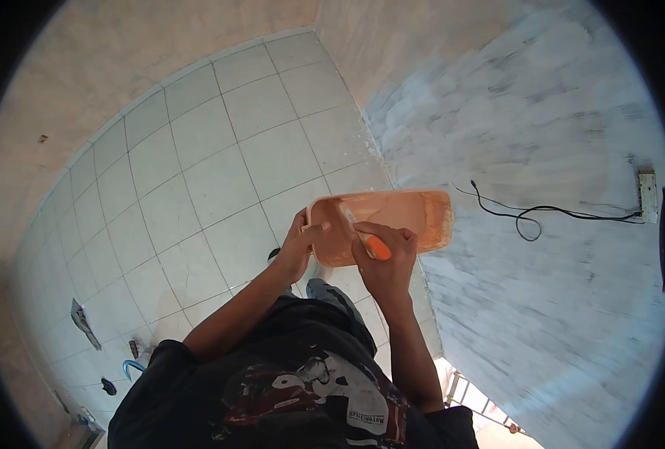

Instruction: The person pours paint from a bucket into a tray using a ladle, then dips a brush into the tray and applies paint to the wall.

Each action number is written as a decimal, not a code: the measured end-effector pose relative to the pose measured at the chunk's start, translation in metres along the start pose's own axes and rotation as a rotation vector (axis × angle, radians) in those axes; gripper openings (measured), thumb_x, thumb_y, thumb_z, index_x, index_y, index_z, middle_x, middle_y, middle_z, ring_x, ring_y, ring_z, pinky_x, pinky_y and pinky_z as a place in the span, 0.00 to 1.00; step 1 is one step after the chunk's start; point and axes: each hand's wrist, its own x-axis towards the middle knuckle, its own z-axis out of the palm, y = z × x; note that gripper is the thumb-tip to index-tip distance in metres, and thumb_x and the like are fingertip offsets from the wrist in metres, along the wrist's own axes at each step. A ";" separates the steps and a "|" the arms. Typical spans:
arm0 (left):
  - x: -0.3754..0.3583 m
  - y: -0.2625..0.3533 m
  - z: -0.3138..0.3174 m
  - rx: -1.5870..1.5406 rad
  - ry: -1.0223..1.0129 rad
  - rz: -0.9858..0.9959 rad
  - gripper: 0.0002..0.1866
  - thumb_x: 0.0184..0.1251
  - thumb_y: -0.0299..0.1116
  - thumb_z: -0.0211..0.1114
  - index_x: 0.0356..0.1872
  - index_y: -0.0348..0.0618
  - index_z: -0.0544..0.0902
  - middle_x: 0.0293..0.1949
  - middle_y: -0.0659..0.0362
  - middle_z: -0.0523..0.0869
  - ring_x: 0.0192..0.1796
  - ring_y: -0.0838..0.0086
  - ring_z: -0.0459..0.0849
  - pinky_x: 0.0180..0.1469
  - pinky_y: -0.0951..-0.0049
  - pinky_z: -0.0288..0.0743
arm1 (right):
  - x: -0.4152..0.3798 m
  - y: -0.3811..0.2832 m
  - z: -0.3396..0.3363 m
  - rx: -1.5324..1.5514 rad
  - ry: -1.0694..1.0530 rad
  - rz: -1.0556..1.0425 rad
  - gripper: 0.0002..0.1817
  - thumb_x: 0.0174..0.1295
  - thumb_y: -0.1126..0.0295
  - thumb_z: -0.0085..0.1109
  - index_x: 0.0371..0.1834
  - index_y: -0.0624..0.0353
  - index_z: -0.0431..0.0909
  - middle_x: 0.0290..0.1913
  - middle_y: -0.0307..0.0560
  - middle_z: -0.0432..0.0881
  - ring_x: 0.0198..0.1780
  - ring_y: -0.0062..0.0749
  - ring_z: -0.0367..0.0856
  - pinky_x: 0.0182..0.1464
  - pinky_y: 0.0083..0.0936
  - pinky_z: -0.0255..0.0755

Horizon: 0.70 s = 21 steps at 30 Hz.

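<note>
My left hand (296,245) grips the left end of an orange plastic tub (436,217), its thumb over the rim and its fingers underneath. The tub is held up in front of my body, with pale smears along its inside and right end. In my right hand (391,263) is a putty knife (378,248) with an orange handle, the fingers closed around it. Its whitish blade end (349,215) reaches into the left part of the tub, close to my left thumb. What lies at the bottom of the tub is partly hidden by my right hand.
On the right stands a wall (497,135) with grey-white smears. Loose black wires (542,211) stick out of a wall box (647,196). Pale floor tiles (220,172) spread to the left, where a smeared flat piece (86,323) and a dark lump (108,386) lie.
</note>
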 end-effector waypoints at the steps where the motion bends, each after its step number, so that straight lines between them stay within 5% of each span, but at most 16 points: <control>1: 0.002 -0.001 -0.003 -0.007 -0.018 0.021 0.46 0.59 0.44 0.68 0.70 0.34 0.52 0.63 0.50 0.66 0.68 0.64 0.66 0.69 0.63 0.61 | 0.000 -0.001 -0.001 0.057 0.028 0.037 0.09 0.52 0.70 0.68 0.37 0.53 0.85 0.33 0.40 0.86 0.34 0.33 0.80 0.52 0.32 0.62; 10: 0.004 0.000 -0.002 -0.086 -0.110 0.054 0.46 0.62 0.48 0.70 0.70 0.34 0.52 0.65 0.50 0.64 0.71 0.65 0.62 0.73 0.63 0.55 | -0.006 -0.008 0.011 0.306 0.038 0.266 0.09 0.48 0.71 0.68 0.35 0.53 0.86 0.27 0.41 0.84 0.27 0.37 0.74 0.47 0.32 0.68; 21: 0.002 -0.001 -0.002 -0.017 -0.113 0.080 0.48 0.59 0.49 0.71 0.71 0.34 0.52 0.65 0.50 0.64 0.71 0.64 0.61 0.74 0.62 0.54 | -0.007 0.006 0.017 0.069 0.024 0.144 0.08 0.49 0.70 0.68 0.34 0.54 0.85 0.21 0.43 0.80 0.25 0.37 0.73 0.41 0.32 0.69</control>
